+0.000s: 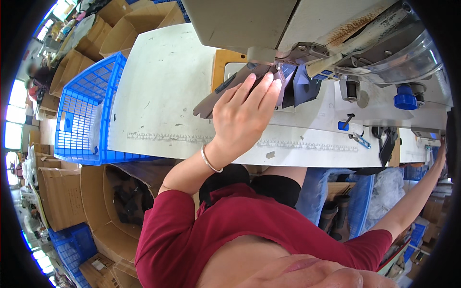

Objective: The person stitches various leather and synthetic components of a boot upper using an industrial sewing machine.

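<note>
At the top middle, the left hand (242,108) lies with fingers out straight on 1 brown piece (207,102) by the sewing machine (240,24). It looks like sewing; the next move calls for gentle, flat steering. The right hand (442,145), far right: I can't tell its fingers.

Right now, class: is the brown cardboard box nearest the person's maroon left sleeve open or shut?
Open: the brown cardboard box shows its inner walls, with dark pieces visible inside.
</note>
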